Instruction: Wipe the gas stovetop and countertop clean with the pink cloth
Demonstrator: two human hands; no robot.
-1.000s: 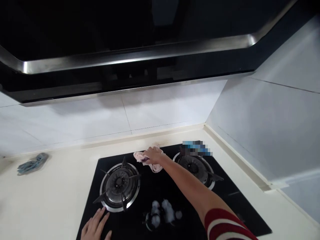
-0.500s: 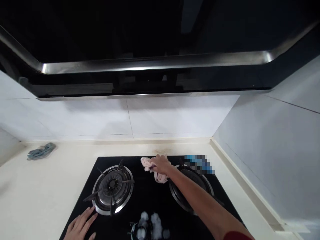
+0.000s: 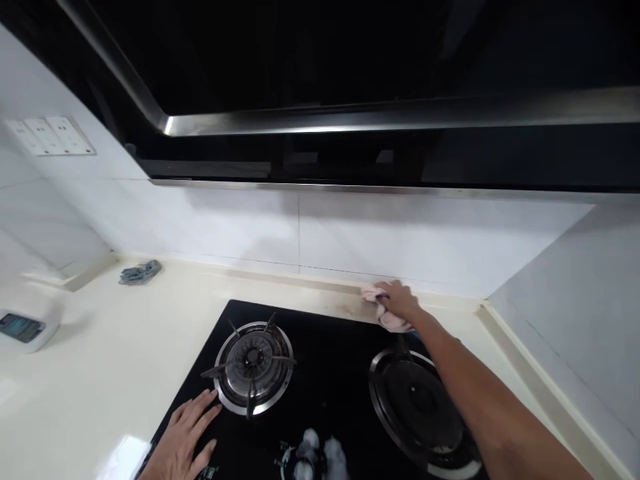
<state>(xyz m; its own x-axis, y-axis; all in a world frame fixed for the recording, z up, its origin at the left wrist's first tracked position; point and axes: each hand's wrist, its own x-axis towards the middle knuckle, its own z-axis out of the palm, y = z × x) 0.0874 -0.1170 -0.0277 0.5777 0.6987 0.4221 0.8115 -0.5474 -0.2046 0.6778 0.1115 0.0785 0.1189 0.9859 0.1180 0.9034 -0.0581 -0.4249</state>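
My right hand (image 3: 399, 300) grips a crumpled pale pink cloth (image 3: 395, 322) against the counter strip behind the stove, near the wall. Below it lies the black glass gas stove (image 3: 330, 373), with a left burner (image 3: 253, 359) and a right burner (image 3: 420, 400). My left hand (image 3: 185, 433) rests with spread fingers on the stove's front left part, fingertips close to the left burner's metal ring. White foam (image 3: 311, 440) sits around the knobs at the front. A brownish stain (image 3: 345, 308) shows on the counter just left of the cloth.
A range hood (image 3: 350, 120) hangs low over the stove. On the left counter lie a grey-blue rag (image 3: 141, 273) and a white device with a dark screen (image 3: 23, 330). Tiled walls (image 3: 250, 227) close off the back and right.
My right hand has moved the cloth from the stove's back edge onto the counter strip behind it. The view has turned left. My left hand stays on the stove.
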